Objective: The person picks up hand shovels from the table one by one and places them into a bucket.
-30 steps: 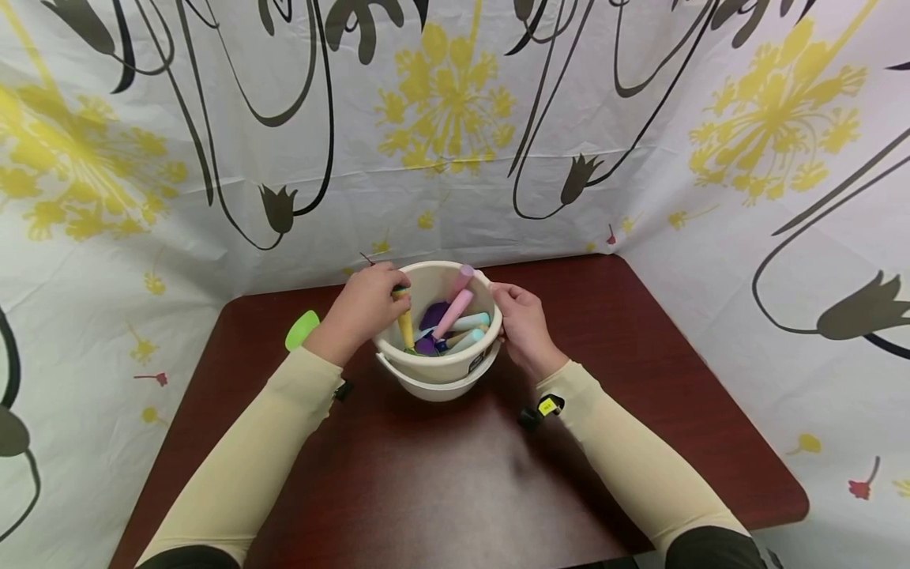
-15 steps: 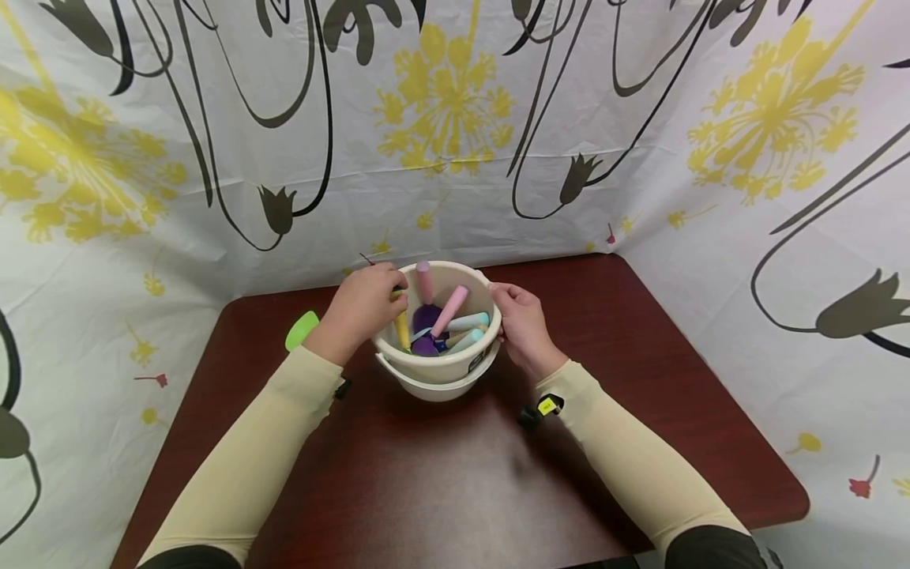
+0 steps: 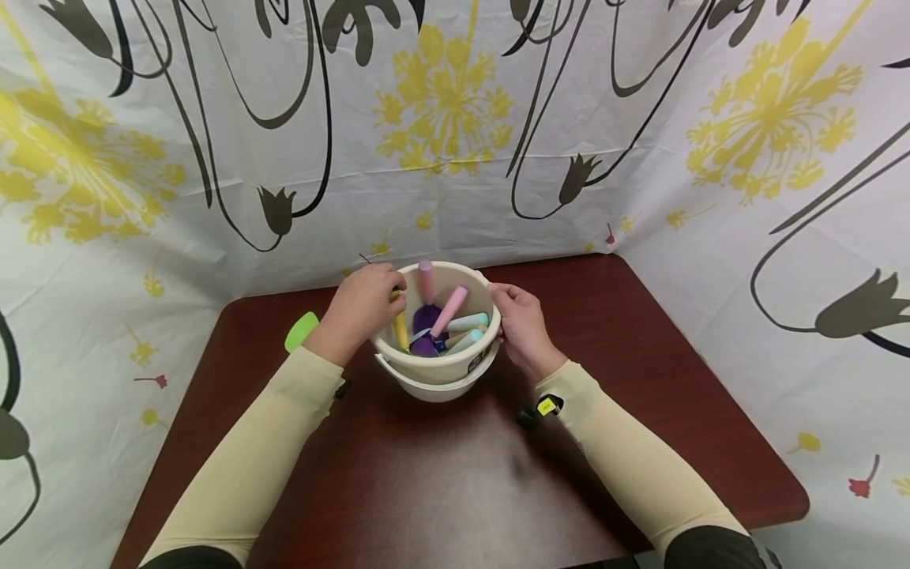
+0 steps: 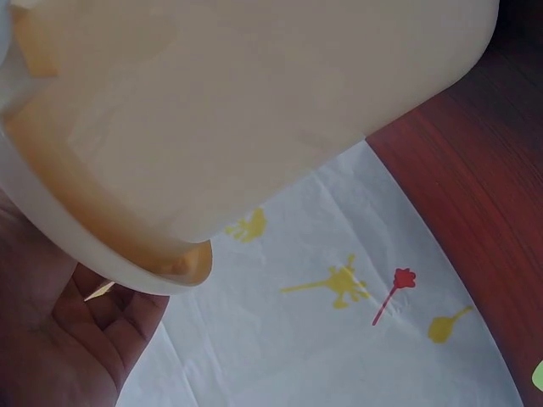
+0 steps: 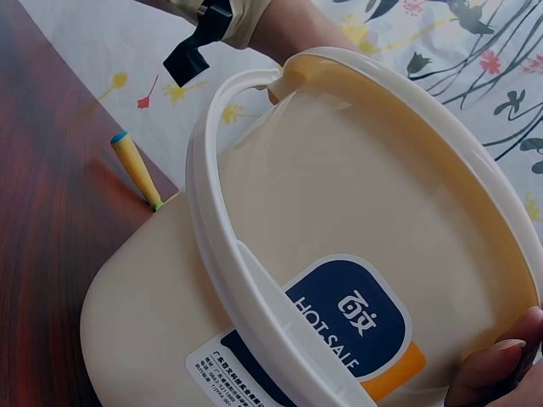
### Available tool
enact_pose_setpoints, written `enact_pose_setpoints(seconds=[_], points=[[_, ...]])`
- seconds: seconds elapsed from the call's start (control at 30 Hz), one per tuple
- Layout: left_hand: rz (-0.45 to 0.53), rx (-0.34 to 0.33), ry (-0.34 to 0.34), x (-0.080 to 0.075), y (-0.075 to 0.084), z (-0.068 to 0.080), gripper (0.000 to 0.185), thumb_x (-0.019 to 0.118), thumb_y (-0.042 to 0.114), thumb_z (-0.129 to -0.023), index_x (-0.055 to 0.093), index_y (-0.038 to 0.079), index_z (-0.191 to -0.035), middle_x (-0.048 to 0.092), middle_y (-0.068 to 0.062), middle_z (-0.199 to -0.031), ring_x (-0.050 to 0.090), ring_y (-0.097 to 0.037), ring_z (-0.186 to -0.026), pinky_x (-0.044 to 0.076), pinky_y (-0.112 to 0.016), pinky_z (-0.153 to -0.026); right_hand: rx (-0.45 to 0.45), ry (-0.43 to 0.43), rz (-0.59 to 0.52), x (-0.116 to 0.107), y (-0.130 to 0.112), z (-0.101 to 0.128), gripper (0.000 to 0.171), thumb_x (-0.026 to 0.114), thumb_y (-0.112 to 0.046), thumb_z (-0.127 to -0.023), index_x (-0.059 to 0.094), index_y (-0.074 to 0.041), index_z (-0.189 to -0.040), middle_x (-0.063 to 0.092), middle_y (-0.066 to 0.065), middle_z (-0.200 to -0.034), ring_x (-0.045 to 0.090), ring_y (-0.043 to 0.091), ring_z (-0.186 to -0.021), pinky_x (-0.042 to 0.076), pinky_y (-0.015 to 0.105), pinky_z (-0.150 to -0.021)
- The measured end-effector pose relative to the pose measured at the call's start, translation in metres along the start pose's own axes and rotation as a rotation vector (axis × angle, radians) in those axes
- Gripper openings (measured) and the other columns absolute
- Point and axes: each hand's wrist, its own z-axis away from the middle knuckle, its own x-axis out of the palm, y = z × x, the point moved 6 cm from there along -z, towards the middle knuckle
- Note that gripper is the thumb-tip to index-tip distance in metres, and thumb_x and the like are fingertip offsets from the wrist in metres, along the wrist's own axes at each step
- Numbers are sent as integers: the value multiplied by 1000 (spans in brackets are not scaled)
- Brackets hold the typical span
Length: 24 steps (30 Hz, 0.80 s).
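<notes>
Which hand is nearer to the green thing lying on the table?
Left. The left hand is on the bucket's near-left rim, just right of the green thing. The right hand is on the bucket's far side from it.

This looks like a makeshift recording booth rather than a lived-in room: a dark wooden desk (image 3: 455, 474) closely enclosed by hanging flower-printed curtains (image 3: 455, 118).

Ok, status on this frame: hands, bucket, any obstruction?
Left hand grips yellow tool at bucket rim. Right hand holds the bucket's side. Nothing in the way.
</notes>
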Motion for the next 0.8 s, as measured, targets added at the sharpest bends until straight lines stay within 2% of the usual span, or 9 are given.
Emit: enact_pose_setpoints(seconds=[0.37,0.8], points=[[27,-9,14,1,-2,0,20,75,19,-102,82,7,-116,73,-9,-116,69,-31,-110,59,-49,-98,-3,6,7,-1,1,-1,28,66,-24,-111,71,-1,-126,64,3,-76,46,7,-46,39,21,-43],[65,-16,35,-5,-2,0,19,76,18,-102,81,5,-114,74,-11,-112,69,-32,-106,58,-48,-97,-6,4,19,-1,2,-1,29,64,-24,-112,71,-1,-129,65,5,-79,47,7,-47,39,22,-44]])
